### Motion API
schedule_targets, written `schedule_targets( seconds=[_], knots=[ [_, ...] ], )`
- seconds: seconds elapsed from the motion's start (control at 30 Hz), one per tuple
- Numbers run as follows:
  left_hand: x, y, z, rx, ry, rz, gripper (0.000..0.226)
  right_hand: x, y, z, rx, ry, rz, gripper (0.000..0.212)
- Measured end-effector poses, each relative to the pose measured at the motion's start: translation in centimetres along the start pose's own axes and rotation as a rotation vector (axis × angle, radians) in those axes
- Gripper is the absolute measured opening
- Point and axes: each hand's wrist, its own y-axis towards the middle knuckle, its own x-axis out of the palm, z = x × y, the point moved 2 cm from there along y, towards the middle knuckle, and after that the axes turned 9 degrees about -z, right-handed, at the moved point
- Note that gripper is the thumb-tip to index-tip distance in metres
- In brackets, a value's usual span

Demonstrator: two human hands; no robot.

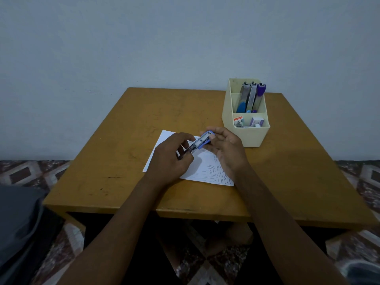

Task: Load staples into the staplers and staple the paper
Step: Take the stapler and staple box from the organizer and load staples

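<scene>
From the head camera, I saw the small blue stapler (pixel 202 141) held just above the paper (pixel 207 167), which lay flat near the middle of the desk (pixel 123 140). My right hand (pixel 225 150) was grasping its blue rear end, fingers curled round the body, while my left hand (pixel 171 159) pinched the dark metal front end; whether a strip of staples sat between those fingers I could not tell. The stapler looked light and rigid, plastic shell over a metal channel, so I judged the plastic body the safest place to grip, keeping fingertips off the sprung metal track, which could snap shut. The paper seemed thin and limp, likely to slide on the smooth desk unless pinned by a palm. More staplers (pixel 249 97) stood upright in the cream organiser (pixel 253 134) at the far right, with small staple boxes (pixel 257 121) in its front compartment.
</scene>
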Motion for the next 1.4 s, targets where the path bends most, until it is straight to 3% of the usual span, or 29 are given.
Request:
schedule_targets(
  seconds=[0.23,0.37,0.47,0.63,0.8,1.0,1.17,1.4],
  knots=[
    [0.3,-0.2,0.3,0.035,0.114,-0.079,0.049,0.2,0.0,0.1,0.011,-0.04,-0.038,0.02],
    [0.3,-0.2,0.2,-0.021,-0.011,-0.074,0.05,0.4,0.0,0.0,0.007,-0.045,-0.045,0.02],
    [0.0,0.1,-0.2,-0.142,-0.19,-0.088,0.039,0.5,-0.1,-0.1,-0.003,-0.013,-0.091,0.021],
    [0.1,0.5,-0.3,-0.217,-0.202,-0.137,0.014,0.9,-0.3,-0.1,-0.013,0.007,-0.158,0.022],
    [-0.2,0.6,-0.9,-0.287,-0.288,-0.13,0.009,1.2,-0.4,-0.2,-0.024,0.048,-0.187,0.022],
    [-0.4,0.4,-1.1,-0.208,-0.077,0.032,0.013,1.1,-0.3,0.3,-0.032,-0.327,-0.04,0.022],
    [-0.4,0.4,-0.7,-0.16,0.097,0.08,0.015,1.1,-0.4,0.3,-0.083,-0.504,0.075,0.022],
    [-0.5,0.5,-1.2,-0.246,0.089,0.16,0.012,1.2,-1.1,-0.3,-0.157,-0.719,0.168,0.01]
  ],
)
